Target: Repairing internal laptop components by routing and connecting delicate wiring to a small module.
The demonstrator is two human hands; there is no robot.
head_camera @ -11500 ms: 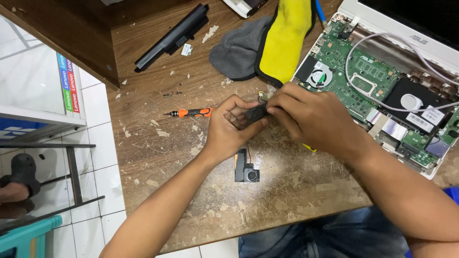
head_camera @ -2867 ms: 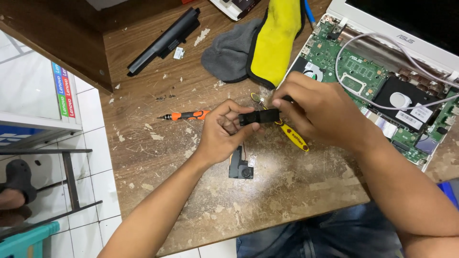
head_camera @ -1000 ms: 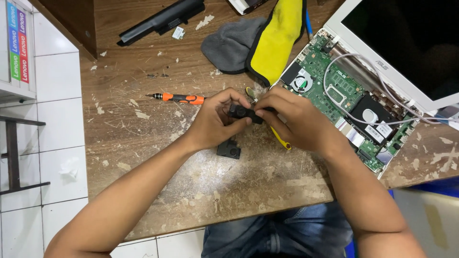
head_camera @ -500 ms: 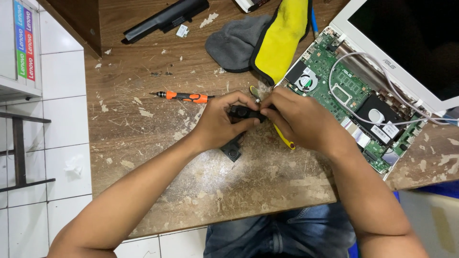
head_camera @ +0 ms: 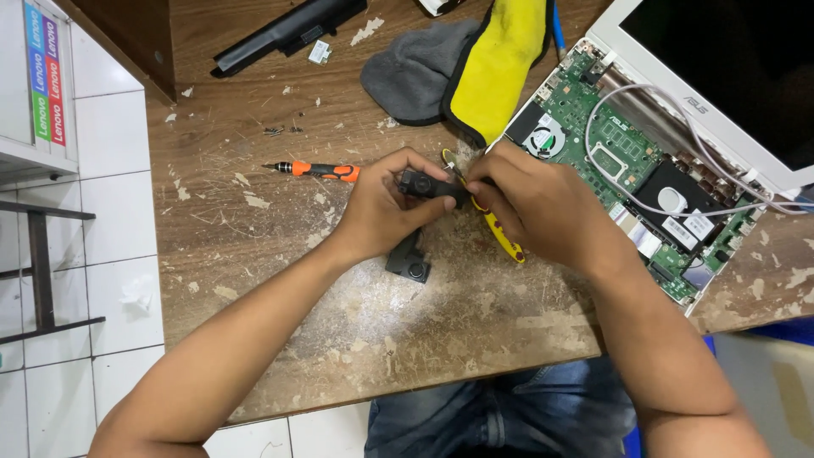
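Observation:
My left hand (head_camera: 386, 208) and my right hand (head_camera: 530, 199) meet over the worn wooden table (head_camera: 280, 229) and grip a small black speaker-like part (head_camera: 431, 184) between them. Thin wires (head_camera: 451, 163) stick up from that part near my right fingers. A second small black part (head_camera: 409, 259) lies on the table just below my left hand. A yellow pry tool (head_camera: 502, 242) pokes out from under my right hand. The opened laptop (head_camera: 627, 161), green board exposed, sits directly right of my right hand.
An orange-handled screwdriver (head_camera: 312, 170) lies left of my hands. A grey and yellow cloth (head_camera: 462, 72) rests at the back, with a long black battery (head_camera: 288, 32) further back left. A white cable (head_camera: 653, 203) loops over the laptop board. The table's edge runs close to my lap.
The view has shifted slightly. Both hands stay together on the small black part with only small finger movement; the other things on the table lie as before.

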